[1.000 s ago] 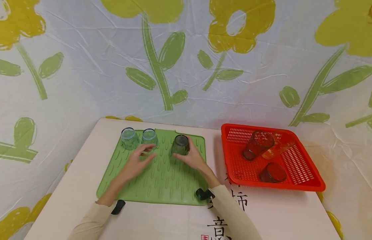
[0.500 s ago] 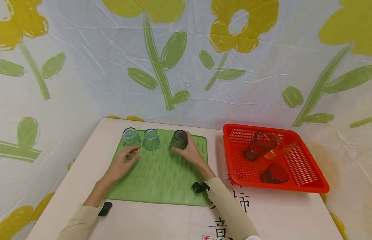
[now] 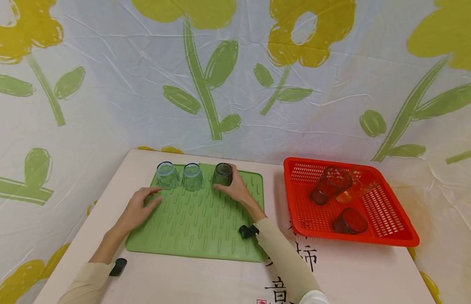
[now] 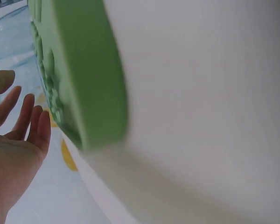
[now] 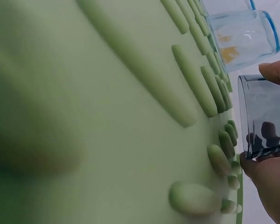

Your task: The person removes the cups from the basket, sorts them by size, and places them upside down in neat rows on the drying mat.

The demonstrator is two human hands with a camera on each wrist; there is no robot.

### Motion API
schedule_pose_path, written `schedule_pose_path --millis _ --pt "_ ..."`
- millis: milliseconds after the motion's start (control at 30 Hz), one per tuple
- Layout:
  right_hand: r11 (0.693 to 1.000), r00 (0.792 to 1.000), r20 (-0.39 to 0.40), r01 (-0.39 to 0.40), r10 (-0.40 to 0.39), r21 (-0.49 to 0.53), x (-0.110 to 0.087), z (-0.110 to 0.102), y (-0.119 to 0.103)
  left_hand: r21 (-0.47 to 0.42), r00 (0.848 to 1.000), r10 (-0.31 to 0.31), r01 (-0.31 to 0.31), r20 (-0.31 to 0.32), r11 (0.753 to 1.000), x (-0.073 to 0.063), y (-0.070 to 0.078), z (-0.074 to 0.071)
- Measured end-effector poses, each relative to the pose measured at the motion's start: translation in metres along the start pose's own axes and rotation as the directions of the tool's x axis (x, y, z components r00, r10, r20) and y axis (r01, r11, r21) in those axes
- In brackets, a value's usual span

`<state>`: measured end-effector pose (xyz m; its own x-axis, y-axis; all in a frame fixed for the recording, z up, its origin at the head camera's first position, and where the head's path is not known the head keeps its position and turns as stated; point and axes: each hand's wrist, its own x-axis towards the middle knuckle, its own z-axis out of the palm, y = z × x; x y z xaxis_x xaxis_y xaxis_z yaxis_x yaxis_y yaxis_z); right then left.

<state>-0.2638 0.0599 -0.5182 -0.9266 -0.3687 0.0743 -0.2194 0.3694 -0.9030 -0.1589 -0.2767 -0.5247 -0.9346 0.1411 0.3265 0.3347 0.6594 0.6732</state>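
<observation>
My right hand (image 3: 235,188) grips a dark grey glass tumbler (image 3: 223,174) near the back of the green ribbed mat (image 3: 197,236). In the right wrist view the tumbler (image 5: 266,112) sits between thumb and fingers, its wide rim turned toward the mat and close over it. Two light blue glasses stand side by side to its left, narrow ends up: a nearer one (image 3: 192,176) and a far-left one (image 3: 167,175). Over the mat's left edge, my left hand (image 3: 136,210) has its fingers loosely spread and holds nothing; the left wrist view shows the same relaxed hand (image 4: 18,149).
A red plastic basket (image 3: 296,231) stands at the right of the table. In it lie a tall dark glass (image 3: 330,185), a short dark glass (image 3: 350,221) and a clear glass (image 3: 358,183). Behind the table hangs a flowered cloth (image 3: 144,118).
My right hand has carried the grey tumbler back and slightly left, nearer the blue glasses. My left hand has drawn away leftward from the blue glasses to the mat's left edge.
</observation>
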Motion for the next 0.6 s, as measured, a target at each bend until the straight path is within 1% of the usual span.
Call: schedule_pose_path --millis 133,200,400,467,600 --pt "1.0 1.0 0.015 -0.015 0.015 0.001 0.004 0.003 0.0 0.017 1.0 0.016 -0.016 -0.008 1.0 0.0 -0.007 -0.005" --pt "1.0 0.999 0.021 -0.026 0.027 -0.009 0.004 0.004 -0.001 0.024 1.0 0.014 -0.014 -0.004 1.0 0.0 -0.01 -0.007" --pt "0.998 0.998 0.04 -0.039 0.041 -0.045 0.006 0.007 -0.003 0.003 0.999 -0.024 0.024 0.036 1.0 -0.001 -0.02 -0.012" --pt "0.999 0.998 0.045 -0.034 0.036 -0.037 0.006 0.008 -0.003 0.001 0.998 -0.036 0.037 0.054 0.999 -0.002 -0.022 -0.015" --pt "1.0 0.998 0.055 -0.027 0.027 -0.009 0.007 0.01 -0.003 0.013 0.998 0.002 -0.003 0.057 1.0 -0.002 -0.026 -0.018"
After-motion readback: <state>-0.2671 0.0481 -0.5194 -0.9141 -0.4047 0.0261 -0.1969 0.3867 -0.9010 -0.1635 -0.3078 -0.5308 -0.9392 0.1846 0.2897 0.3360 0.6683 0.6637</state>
